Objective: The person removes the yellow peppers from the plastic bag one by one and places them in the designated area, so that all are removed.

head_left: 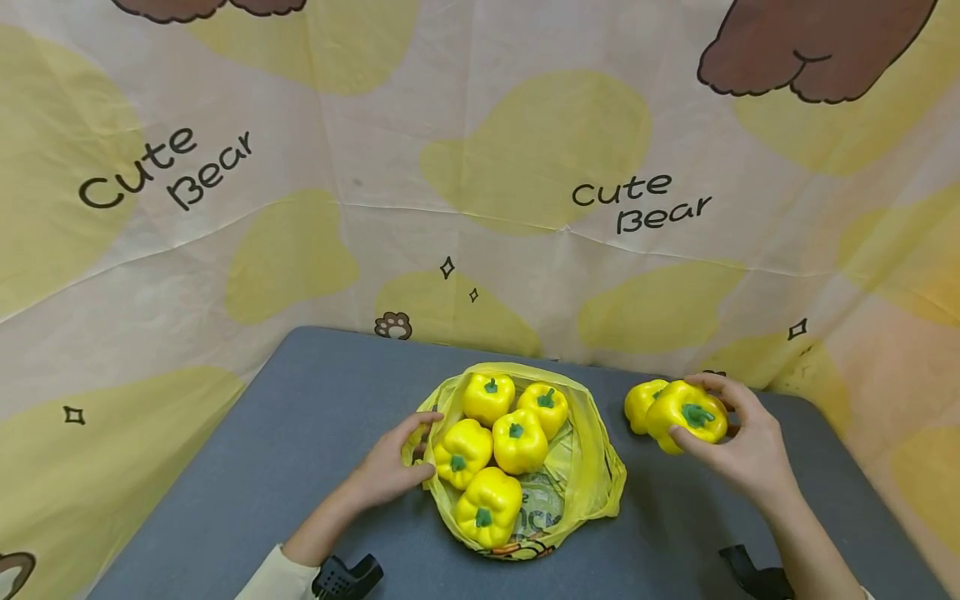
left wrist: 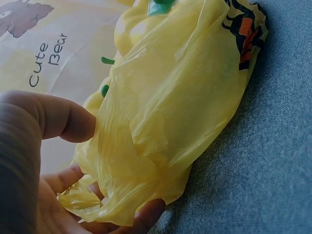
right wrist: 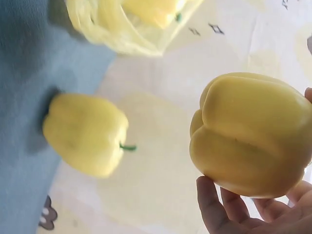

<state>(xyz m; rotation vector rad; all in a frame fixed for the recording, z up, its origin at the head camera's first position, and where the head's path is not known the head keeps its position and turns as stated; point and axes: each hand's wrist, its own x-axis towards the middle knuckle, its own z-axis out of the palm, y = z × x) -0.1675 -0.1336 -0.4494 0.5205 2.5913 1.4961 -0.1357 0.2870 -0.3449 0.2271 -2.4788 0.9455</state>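
A yellow plastic bag point(head_left: 600, 471) lies wide open on the table, with several yellow bell peppers point(head_left: 520, 443) inside, most with green stems up. My left hand point(head_left: 382, 468) holds the bag's left edge; the left wrist view has the thumb on one side of the crumpled plastic point(left wrist: 122, 170) and fingers on the other. To the right of the bag, my right hand point(head_left: 750, 446) grips one yellow bell pepper point(head_left: 684, 408) between thumb and fingers, raised above the table. Behind it, partly covered in the head view, another bell pepper point(right wrist: 85, 134) rests on the table.
The grey table point(head_left: 337, 375) ends at a hanging cloth point(head_left: 517, 150) printed with yellow patches, bears and lettering. Black wrist devices point(head_left: 348, 577) sit on both forearms near the front.
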